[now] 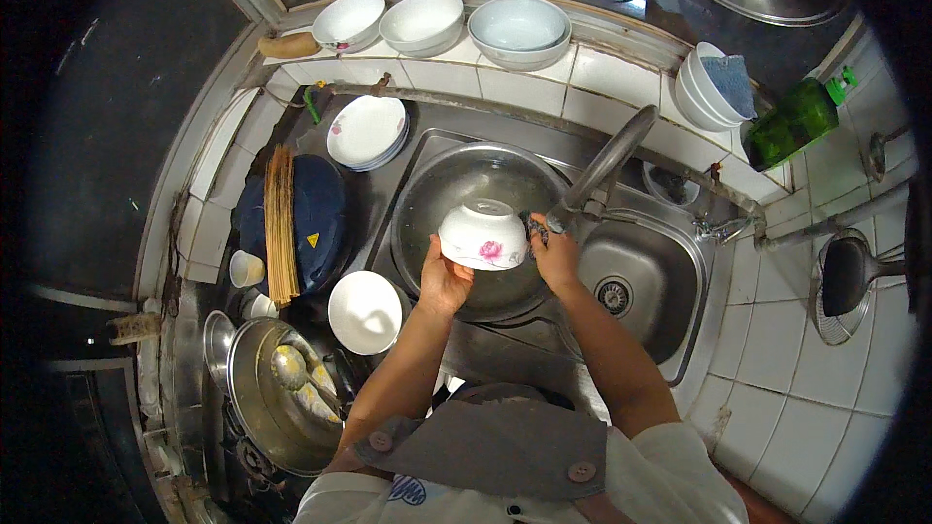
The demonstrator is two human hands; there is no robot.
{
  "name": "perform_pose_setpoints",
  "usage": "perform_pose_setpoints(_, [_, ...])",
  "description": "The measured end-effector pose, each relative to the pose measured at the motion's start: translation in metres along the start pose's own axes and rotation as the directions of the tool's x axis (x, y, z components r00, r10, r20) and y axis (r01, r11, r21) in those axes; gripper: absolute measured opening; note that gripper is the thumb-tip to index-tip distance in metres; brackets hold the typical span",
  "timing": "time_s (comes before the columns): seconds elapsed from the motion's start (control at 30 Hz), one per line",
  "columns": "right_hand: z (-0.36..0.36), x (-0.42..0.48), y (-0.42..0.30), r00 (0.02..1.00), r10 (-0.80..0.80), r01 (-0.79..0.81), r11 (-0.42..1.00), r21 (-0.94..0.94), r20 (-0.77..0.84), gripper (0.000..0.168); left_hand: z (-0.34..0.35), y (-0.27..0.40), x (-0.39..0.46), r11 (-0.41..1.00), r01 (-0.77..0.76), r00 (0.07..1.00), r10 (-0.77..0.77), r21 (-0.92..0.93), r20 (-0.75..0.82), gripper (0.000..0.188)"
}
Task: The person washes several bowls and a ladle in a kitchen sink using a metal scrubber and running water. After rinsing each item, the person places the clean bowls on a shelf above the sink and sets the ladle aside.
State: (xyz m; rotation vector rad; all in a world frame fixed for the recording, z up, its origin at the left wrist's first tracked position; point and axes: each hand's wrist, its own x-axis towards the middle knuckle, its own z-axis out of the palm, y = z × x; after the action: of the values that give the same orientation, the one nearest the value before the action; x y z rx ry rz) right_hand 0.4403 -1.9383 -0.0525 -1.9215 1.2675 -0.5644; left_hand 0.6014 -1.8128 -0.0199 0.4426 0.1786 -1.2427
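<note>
A white bowl with a pink flower is held upside down over a large round metal basin standing in the left sink. My left hand grips its rim from the left. At the bowl's right side, my right hand holds a dark scrubbing cloth or pad against it. The curved faucet reaches down close beside my right hand. Another white bowl lies on the counter, just left of my left forearm.
Stacked plates and a dark blue lid bearing a bundle of sticks stand left. A large pot with a ladle is lower left. Bowls and a green bottle line the tiled ledge. The smaller sink lies right.
</note>
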Motion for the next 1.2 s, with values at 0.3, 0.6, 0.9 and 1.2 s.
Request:
perform_pose_setpoints(0.3, [-0.009,-0.052,-0.119,0.762,-0.647,0.6,0.725,-0.34,-0.035,0.043,0.034,-0.015,-0.004,0.979,0.102,0.99,-0.082,0.178,-0.115,0.047])
perform_pose_setpoints(0.6, [-0.009,-0.035,-0.074,0.916,-0.327,0.344,0.938,0.036,-0.231,0.043,0.032,-0.01,-0.011,0.991,-0.096,0.981,0.11,0.093,-0.158,0.05])
perform_pose_setpoints(0.9, [-0.005,-0.003,-0.016,0.944,0.244,-0.325,0.594,0.736,0.221,0.034,0.024,-0.005,-0.009,0.931,-0.108,0.985,0.147,0.349,-0.086,0.057])
perform_pose_setpoints(1.2, [-0.029,-0.006,-0.041,0.992,-0.061,0.0,0.881,0.473,0.114,0.034,0.023,0.001,-0.01,0.427,-0.133,0.947,0.322,0.894,-0.013,0.041])
